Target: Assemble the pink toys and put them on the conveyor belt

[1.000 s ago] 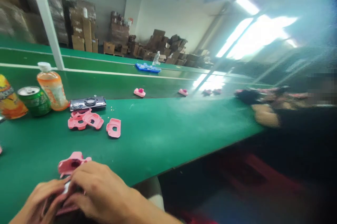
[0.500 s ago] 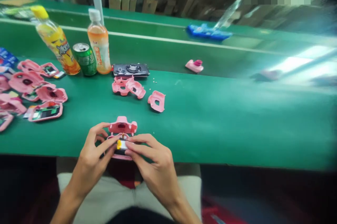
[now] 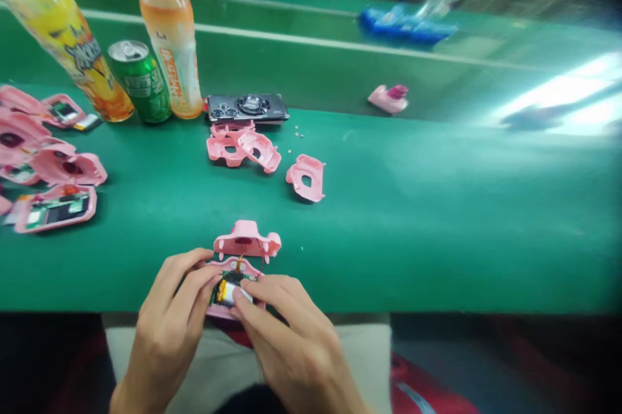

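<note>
At the near edge of the green table (image 3: pixel 437 226), my left hand (image 3: pixel 168 326) and my right hand (image 3: pixel 291 343) both grip an open pink toy-camera shell (image 3: pixel 236 284). Inside it sit a circuit board and a small yellow-and-silver battery, and my fingertips press on that battery. A second pink shell half (image 3: pixel 247 240) lies just beyond, joined to the first by thin wires. Both hands are closed on the lower shell.
Loose pink shells (image 3: pixel 243 147) and one single shell (image 3: pixel 307 178) lie mid-table. Several more pink shells with boards (image 3: pixel 53 171) are piled at the left. A black phone (image 3: pixel 247 107), two drink bottles (image 3: pixel 171 38) and a green can (image 3: pixel 140 80) stand behind. A pink camera (image 3: pixel 389 98) rides the belt.
The view swung left and down from the far end of the table onto my hands. The pink shell now lies open between both hands, with fingertips on the battery.
</note>
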The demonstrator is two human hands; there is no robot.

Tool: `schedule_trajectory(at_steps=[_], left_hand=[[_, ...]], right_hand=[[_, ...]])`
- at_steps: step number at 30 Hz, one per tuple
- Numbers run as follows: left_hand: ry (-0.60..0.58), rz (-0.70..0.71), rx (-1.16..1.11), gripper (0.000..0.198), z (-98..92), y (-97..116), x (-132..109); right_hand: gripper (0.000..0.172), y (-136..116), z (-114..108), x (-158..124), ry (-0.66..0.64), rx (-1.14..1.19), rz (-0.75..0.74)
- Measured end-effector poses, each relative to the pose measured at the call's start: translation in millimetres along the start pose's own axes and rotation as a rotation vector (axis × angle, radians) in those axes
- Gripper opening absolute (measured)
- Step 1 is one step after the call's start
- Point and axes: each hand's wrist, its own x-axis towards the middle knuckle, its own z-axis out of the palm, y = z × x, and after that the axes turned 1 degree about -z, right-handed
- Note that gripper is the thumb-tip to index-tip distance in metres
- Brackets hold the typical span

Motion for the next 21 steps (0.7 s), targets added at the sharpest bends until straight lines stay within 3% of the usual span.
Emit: schedule_trajectory(at_steps=[7,11,14,21], left_hand=[[-0.002,0.011,-0.043,0.019,1.8,-1.2,0.3],[-0.158,0.108,-0.05,0.022,-9.2,-7.1,-1.9],[-0.303,0.229,-0.02,0.035,-19.3,-16.3,-6.3],[-0.336,0.233,0.044,0.048,-23.3,-28.9,-17.7]], right_hand=[[0.027,-0.5,-2.0,3.2,-0.089,-0.068,0.024],[0.03,0.1,-6.9,3.6,-0.17,-0.158,0.008],[0.03,3.8,-5.8,-5.3,-0.166,-0.181,-0.01],[0.043,5.0,10.7,-21.4,-0.114,-0.334,0.046]])
